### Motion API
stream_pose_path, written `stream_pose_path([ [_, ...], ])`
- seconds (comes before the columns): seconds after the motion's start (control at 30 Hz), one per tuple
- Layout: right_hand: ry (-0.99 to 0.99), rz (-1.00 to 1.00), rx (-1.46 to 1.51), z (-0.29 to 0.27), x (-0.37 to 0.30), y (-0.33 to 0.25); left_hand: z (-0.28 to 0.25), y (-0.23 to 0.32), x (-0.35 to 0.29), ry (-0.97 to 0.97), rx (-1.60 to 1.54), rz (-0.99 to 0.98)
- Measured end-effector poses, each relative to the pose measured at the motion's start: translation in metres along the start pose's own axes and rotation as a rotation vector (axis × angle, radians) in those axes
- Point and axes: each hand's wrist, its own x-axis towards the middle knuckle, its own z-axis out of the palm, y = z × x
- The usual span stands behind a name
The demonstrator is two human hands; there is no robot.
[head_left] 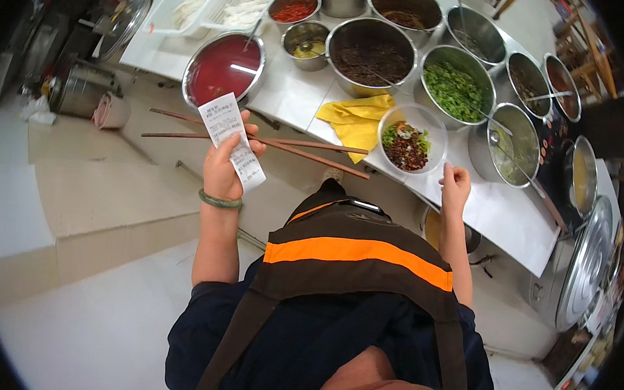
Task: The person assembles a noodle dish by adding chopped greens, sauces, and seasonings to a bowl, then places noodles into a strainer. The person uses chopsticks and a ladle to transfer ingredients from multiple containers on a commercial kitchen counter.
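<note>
My left hand (224,170) is closed around a white printed receipt (233,141) and a pair of long brown chopsticks (318,159), which cross and stick out on both sides. A clear plastic bowl (435,129) stands at the table's near edge, with green leaves and dark red-brown chopped topping in it. Just beside its lower right rim is my right hand (456,186), fingers curled in. Whether it touches the rim or pinches anything small is hidden. Left of the bowl lies a crumpled yellow cloth (352,119).
Steel bowls crowd the white table (290,98): red liquid (223,71), dark sauce (370,57), chopped greens (456,90), and a pale mix with a ladle (509,155). White trays (212,22) stand at the far left. A large lidded pot (577,267) is at the right.
</note>
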Motion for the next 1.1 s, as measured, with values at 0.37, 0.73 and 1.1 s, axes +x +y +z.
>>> stream_pose_path([
  [0.37,-0.284,0.242,-0.003,0.011,0.001,-0.002,-0.018,0.027,-0.006,0.072,0.015,0.102],
  [0.73,-0.157,0.069,-0.052,-0.004,-0.025,-0.04,-0.053,0.058,0.063,-0.017,-0.009,0.059],
  [1.1,-0.37,0.244,-0.072,0.163,-0.065,-0.085,-0.166,0.123,0.145,-0.172,-0.114,0.158],
])
